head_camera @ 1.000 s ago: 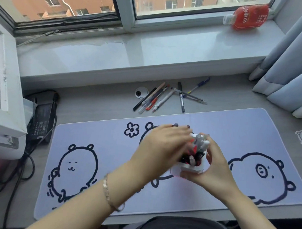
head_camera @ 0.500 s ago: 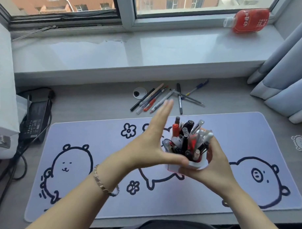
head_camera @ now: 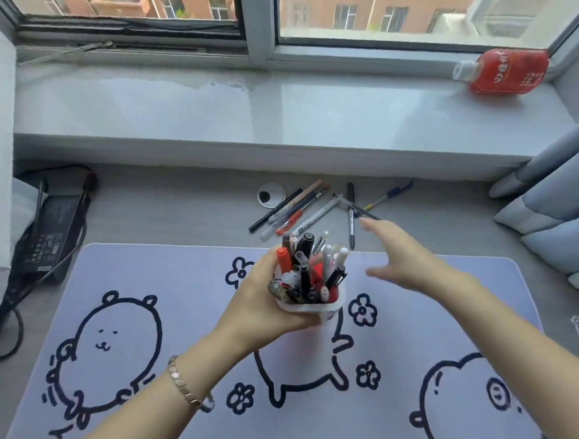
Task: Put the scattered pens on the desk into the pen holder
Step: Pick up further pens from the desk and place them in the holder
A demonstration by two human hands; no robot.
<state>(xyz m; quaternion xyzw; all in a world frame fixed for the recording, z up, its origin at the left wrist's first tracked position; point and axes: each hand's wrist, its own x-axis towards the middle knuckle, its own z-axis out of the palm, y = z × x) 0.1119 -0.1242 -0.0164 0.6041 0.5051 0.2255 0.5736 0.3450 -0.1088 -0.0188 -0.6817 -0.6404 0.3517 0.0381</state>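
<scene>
L hand [head_camera: 262, 303] grips the pen holder [head_camera: 308, 308] from its left side, fingers and thumb wrapped round the wall. Prob. to steady it: it's crammed w/ pens and markers standing up and fanning out, so I'd call it top-heavy. Can't tell if its base sits on the desk mat [head_camera: 148, 280] or is lifted just off it.

R hand [head_camera: 401, 256] is open, fingers straight and spread, holding nothing. It's stretched fwd past the holder's right side.

The loose pens [head_camera: 301, 210] lie on bare desk beyond both hands. There's a fanned bunch ahead of the holder, plus a black marker [head_camera: 350, 221] and blue pen [head_camera: 392, 193] nearer the R fingertips.

My read: R hand is going for those next, and L has the holder close so the carry is short. Little room left inside, so incoming pens may need wiggling in.
</scene>
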